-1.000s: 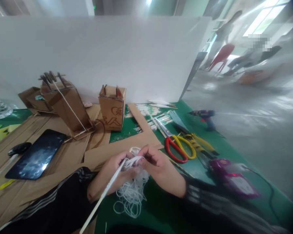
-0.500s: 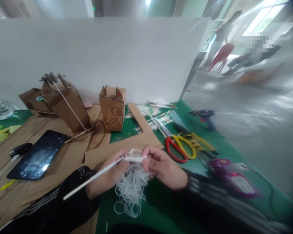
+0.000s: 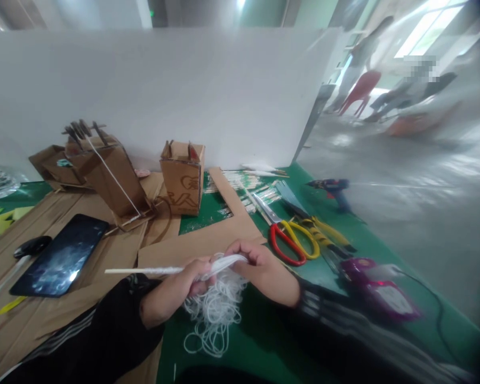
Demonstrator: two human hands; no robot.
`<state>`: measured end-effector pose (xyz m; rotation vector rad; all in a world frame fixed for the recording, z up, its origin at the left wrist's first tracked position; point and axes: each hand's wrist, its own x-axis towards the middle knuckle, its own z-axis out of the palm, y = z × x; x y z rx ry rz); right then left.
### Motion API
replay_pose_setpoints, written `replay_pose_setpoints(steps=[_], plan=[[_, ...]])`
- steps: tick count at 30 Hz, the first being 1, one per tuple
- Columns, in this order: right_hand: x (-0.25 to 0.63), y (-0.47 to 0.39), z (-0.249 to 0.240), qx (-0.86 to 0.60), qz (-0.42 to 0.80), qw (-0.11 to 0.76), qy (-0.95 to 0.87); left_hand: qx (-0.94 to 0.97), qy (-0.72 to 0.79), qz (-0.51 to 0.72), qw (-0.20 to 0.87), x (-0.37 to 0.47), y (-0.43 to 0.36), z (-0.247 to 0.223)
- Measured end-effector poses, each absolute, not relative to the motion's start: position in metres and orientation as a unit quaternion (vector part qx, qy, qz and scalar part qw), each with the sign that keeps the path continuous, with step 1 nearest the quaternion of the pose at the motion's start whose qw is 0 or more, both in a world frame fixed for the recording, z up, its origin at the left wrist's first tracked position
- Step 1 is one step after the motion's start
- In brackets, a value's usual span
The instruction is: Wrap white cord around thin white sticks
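My left hand (image 3: 192, 278) is closed around a thin wooden stick (image 3: 134, 271) wrapped in white string near the hand; its bare end points left. White string (image 3: 228, 261) runs in a bundle from there to my right hand (image 3: 260, 266), whose curled fingers grip it. Below both hands hangs a loose, tangled heap of the same string (image 3: 216, 314) over the green table surface. Right of my right hand lie scissors (image 3: 290, 242) with one red and one yellow handle.
Cardboard structures (image 3: 182, 178) stand at the back, before a white panel (image 3: 164, 96). A phone (image 3: 62, 256) lies left on cardboard. Pliers (image 3: 332, 234), a glue gun (image 3: 332, 186), a purple device (image 3: 380, 290) with a cable, and several thin sticks (image 3: 260, 197) lie right. People are in the background.
The stick has swung from slanting down-left to nearly level, its bare end higher. My left hand has turned with it, and the string bundle between my hands has shifted.
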<state>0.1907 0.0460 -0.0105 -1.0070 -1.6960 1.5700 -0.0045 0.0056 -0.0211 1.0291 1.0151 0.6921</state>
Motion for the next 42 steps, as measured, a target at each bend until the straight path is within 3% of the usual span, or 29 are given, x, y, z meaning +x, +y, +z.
replay_pose_setpoints(steps=[12, 20, 26, 33, 38, 42], plan=[[0.190, 0.044, -0.015, -0.430, 0.408, 0.275, -0.757, 0.448, 0.486, 0.399, 0.635, -0.004, 0.001, -0.017], [0.193, 0.050, -0.019, -0.344, 0.556, 0.298, -0.696, 0.259, 0.294, 0.370, 0.842, -0.001, 0.000, -0.013], [0.205, 0.048, 0.004, -0.336, 0.266, 0.431, -0.794, 0.234, 0.285, 0.394, 0.842, -0.005, 0.002, -0.012], [0.190, 0.024, -0.006, -0.306, 0.285, 0.318, -0.851, 0.280, 0.299, 0.399, 0.821, -0.001, -0.001, -0.016], [0.194, 0.027, -0.010, -0.352, 0.300, 0.315, -0.829, 0.290, 0.294, 0.418, 0.809, 0.000, 0.000, -0.016], [0.210, 0.042, 0.000, -0.367, 0.241, 0.338, -0.832, 0.379, 0.364, 0.396, 0.752, 0.001, 0.001, -0.015]])
